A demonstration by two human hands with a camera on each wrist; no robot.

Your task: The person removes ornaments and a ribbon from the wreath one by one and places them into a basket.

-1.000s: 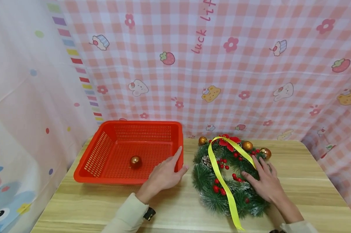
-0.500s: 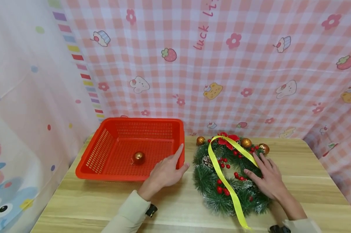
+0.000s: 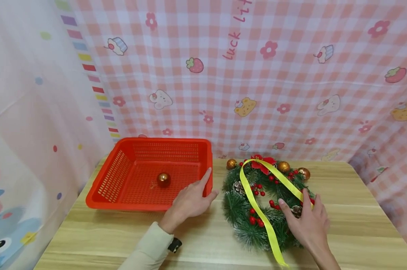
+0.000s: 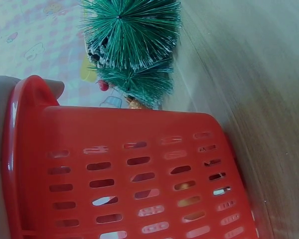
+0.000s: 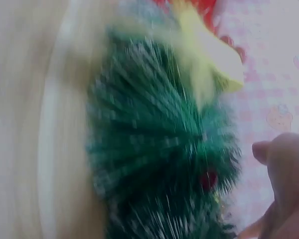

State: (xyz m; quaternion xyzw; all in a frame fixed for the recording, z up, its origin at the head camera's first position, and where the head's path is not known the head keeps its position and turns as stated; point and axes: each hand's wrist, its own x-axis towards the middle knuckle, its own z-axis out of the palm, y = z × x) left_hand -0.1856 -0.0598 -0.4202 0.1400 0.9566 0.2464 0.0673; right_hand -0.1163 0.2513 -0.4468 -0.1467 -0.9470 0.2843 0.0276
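Note:
A red plastic basket (image 3: 98, 202) stands at the left of the table, with a shiny copper bauble (image 3: 163, 179) inside. My left hand (image 3: 191, 200) rests at its near right corner, index finger straight along the rim and thumb outside; the other fingers are mostly hidden. In the left wrist view, the basket's slotted side (image 4: 129, 129) fills the lower part. To the right lies a green Christmas wreath (image 3: 235, 210) with red berries and pinecones. A yellow ribbon (image 3: 255, 204) loops across it. My right hand (image 3: 309, 227), fingers spread, is over the wreath's right side.
Gold baubles (image 3: 283, 167) sit along the wreath's far edge beside a red flower (image 3: 261, 165). A pink checked cloth (image 3: 203, 86) hangs behind the wooden table (image 3: 352, 210), and a white printed curtain (image 3: 27, 123) hangs at the left.
My right hand has drawn back toward me along the wreath's right side, uncovering a pinecone. The copper bauble has rolled right and away inside the basket. My left hand stays at the rim.

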